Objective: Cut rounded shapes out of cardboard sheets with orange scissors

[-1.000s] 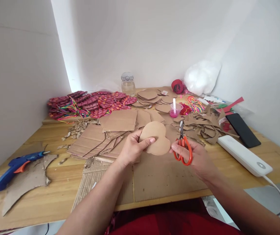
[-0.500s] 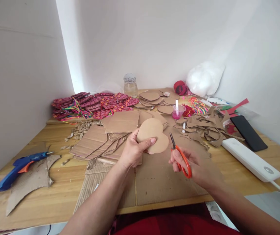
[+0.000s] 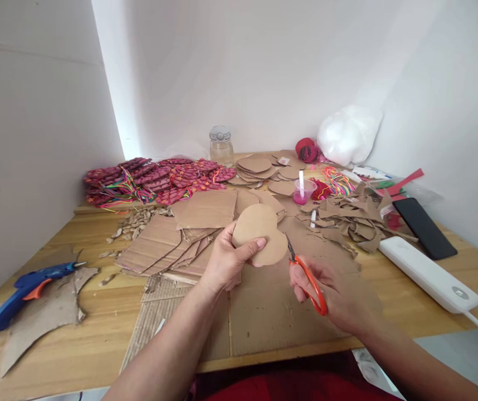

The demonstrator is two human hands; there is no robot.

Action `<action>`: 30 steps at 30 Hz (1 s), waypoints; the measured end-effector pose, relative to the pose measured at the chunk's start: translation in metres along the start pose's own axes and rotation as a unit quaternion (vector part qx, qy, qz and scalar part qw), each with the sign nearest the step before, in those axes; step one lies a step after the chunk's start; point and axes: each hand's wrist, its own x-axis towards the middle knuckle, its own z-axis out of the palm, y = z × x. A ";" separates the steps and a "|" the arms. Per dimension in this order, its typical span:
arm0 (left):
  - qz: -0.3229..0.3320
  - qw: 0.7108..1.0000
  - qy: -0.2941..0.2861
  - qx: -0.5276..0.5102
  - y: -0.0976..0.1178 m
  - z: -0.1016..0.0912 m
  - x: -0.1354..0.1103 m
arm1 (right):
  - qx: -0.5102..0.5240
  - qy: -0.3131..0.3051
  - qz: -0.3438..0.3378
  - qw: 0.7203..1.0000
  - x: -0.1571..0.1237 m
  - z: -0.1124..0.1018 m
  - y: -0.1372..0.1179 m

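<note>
My left hand (image 3: 233,253) is closed on a heart-shaped cardboard piece (image 3: 259,231), its thumb lying on the near face. In my right hand (image 3: 316,284) is a pair of scissors (image 3: 311,284) with orange handles, the fingers wrapped round the loops. The dark blade tips meet the right edge of the heart. Beneath both hands lies a large cardboard sheet (image 3: 272,312). Beside my left hand rises a stack of cut cardboard pieces (image 3: 155,242).
A blue glue gun (image 3: 25,289) rests on a cardboard scrap at left. Patterned fabric pieces (image 3: 159,178), a jar (image 3: 221,147) and cardboard discs (image 3: 255,164) stand at the back. Cardboard offcuts (image 3: 356,217), a phone (image 3: 425,227) and a white power bank (image 3: 429,273) lie at right.
The scissors' tips have come to the heart's right edge, and the handles have tilted lower. The cardboard heart has turned slightly in my left hand. The view has shifted a little.
</note>
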 end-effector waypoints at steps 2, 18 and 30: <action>0.002 1.000 0.001 0.000 0.000 0.000 0.000 | 0.003 0.004 -0.003 1.000 0.000 0.000 0.003; 0.005 1.000 -0.010 -0.008 -0.001 0.000 -0.001 | -0.026 0.010 0.011 1.000 0.000 -0.002 0.003; -0.005 1.000 -0.006 -0.008 -0.002 -0.001 0.000 | 0.052 0.006 -0.025 0.998 0.001 -0.003 0.030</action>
